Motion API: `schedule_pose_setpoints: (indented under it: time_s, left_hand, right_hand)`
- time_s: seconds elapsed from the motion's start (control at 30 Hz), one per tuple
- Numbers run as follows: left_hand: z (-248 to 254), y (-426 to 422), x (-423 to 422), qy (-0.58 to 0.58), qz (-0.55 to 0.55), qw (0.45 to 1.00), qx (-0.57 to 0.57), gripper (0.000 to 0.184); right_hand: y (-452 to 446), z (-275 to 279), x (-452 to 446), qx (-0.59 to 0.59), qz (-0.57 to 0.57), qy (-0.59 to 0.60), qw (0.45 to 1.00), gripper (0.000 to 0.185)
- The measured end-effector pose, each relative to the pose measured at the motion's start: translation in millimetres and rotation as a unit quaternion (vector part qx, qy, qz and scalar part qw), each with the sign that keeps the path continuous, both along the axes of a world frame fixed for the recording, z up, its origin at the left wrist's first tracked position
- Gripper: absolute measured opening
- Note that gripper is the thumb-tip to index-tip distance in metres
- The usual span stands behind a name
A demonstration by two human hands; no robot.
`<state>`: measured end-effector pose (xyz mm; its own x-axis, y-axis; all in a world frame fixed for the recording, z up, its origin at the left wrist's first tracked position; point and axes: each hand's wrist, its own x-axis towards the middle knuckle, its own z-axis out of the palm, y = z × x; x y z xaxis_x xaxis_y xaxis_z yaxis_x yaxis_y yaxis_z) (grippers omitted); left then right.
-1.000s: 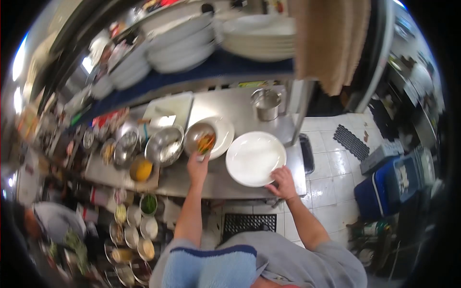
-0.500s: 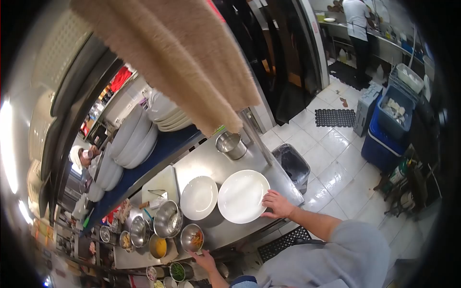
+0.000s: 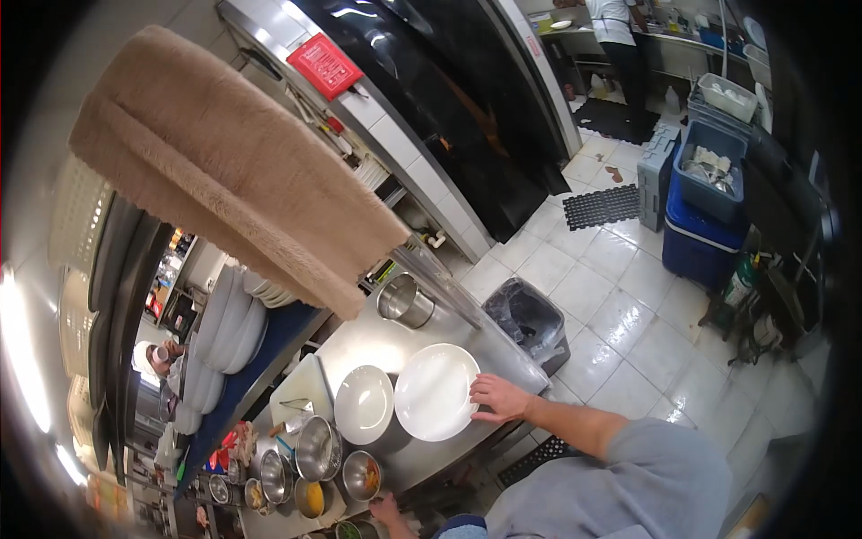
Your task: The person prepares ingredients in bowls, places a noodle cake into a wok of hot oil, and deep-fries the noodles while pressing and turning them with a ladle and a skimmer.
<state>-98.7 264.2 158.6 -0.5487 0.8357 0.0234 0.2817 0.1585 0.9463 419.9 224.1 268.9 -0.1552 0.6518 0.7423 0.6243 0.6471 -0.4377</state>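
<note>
Steadying the large white plate appears to be the step in hand. This plate lies flat on the metal worktop. The right hand is at the right rim of the plate, fingers and thumb spread; grip pressure cannot be determined. The left hand is left of the plate and nearer the person, just beside the metal bowl of orange strips; its finger state cannot be determined. A second plate lies just left of the large white plate; a metal pot stands beyond it. Shifting the plate would call for a secure rim hold.
</note>
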Motion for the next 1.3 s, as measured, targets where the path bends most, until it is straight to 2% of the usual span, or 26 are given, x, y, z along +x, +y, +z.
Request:
schedule_pose_setpoints:
  time_s: [0.17,0.3,0.37,0.43,0.53,0.67,0.87,1.3]
  left_hand:
    - [-12.0,10.5,7.7,0.011,0.032,0.999,0.029,0.051]
    - [-12.1,11.2,15.9,0.151,-0.022,0.98,-0.128,0.047]
    - [-4.9,13.4,20.5,0.275,-0.073,0.93,-0.231,0.044]
    - [4.0,12.9,23.2,0.402,-0.13,0.848,-0.32,0.042]
    - [14.4,16.4,29.0,0.499,-0.189,0.754,-0.384,0.039]
    - [20.4,20.0,36.0,0.545,-0.214,0.701,-0.406,0.035]
    - [21.8,22.1,44.3,0.59,-0.229,0.651,-0.418,0.03]
    - [45.2,24.0,55.9,0.652,-0.222,0.597,-0.412,0.023]
  right_hand:
    - [0.3,-4.9,0.1,0.0,0.005,-0.001,1.0,0.026]
    - [1.5,-6.7,-0.8,-0.002,0.009,0.001,1.0,0.025]
    - [4.6,-7.5,-1.6,0.004,0.004,0.004,1.0,0.024]
    - [5.1,-9.3,-2.5,0.006,0.002,0.004,1.0,0.023]
    - [5.5,-10.7,-2.9,-0.007,0.002,-0.002,1.0,0.023]
    - [4.6,-10.6,-2.3,-0.004,-0.002,0.002,1.0,0.022]
    - [5.3,-11.4,-2.9,-0.004,-0.004,0.002,1.0,0.022]
    - [4.3,-6.8,-3.1,0.006,-0.004,0.001,1.0,0.021]
